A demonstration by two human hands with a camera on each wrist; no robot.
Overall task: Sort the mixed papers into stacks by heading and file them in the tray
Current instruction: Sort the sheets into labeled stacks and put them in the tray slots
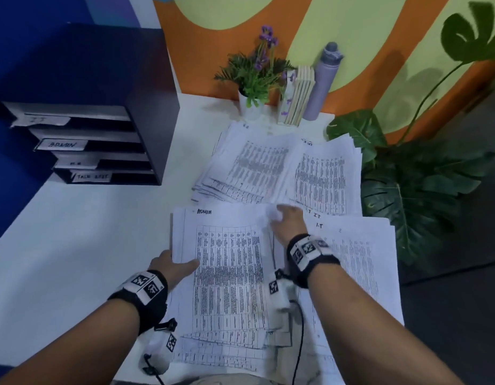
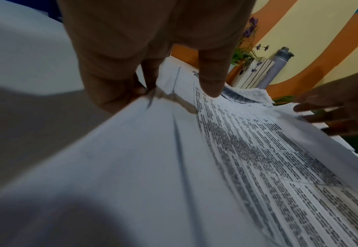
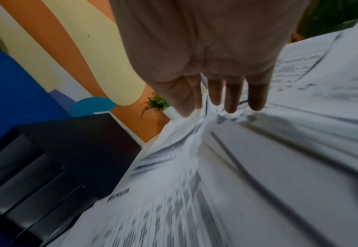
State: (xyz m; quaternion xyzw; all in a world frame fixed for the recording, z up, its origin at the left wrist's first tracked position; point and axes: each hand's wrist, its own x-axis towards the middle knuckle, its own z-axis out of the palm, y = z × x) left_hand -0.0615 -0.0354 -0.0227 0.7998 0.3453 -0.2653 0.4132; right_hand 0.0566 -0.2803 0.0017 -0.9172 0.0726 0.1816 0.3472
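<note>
While the black filing tray [image 1: 140, 112] waits at the far left of the white desk [image 1: 74, 245], its four slots labelled IT, ADMIN, an unreadable third and what looks like TASK LIST, none of the sorted papers has gone into it yet, as far as the slots show. Just right of it, nearest the person, lies the ADMIN stack [image 1: 229, 273]. The left hand [image 1: 172, 266] grips its left edge, thumb on top of the sheets and fingers curled under, probably to lift or square the pile before filing. The right hand [image 1: 289, 220] reaches over the stack's top right corner with fingers straight and slightly spread, touching crumpled paper there; it seems to be steadying or gathering the sheets rather than pinching them. Right again lies the IT stack [image 1: 360, 262], partly tucked under the right forearm, and behind both sit two more fanned piles [image 1: 282, 168] with headings too small to read. At the back stand a potted plant [image 1: 254, 79], a few thin books [image 1: 300, 95] and a grey bottle [image 1: 322, 79], well away from the work. A large leafy plant [image 1: 413, 184] crowds the desk's right edge. Between the ADMIN stack and the tray I see only bare desk, so the path looks open; loose, uneven sheets could slip as the pile rises.
</note>
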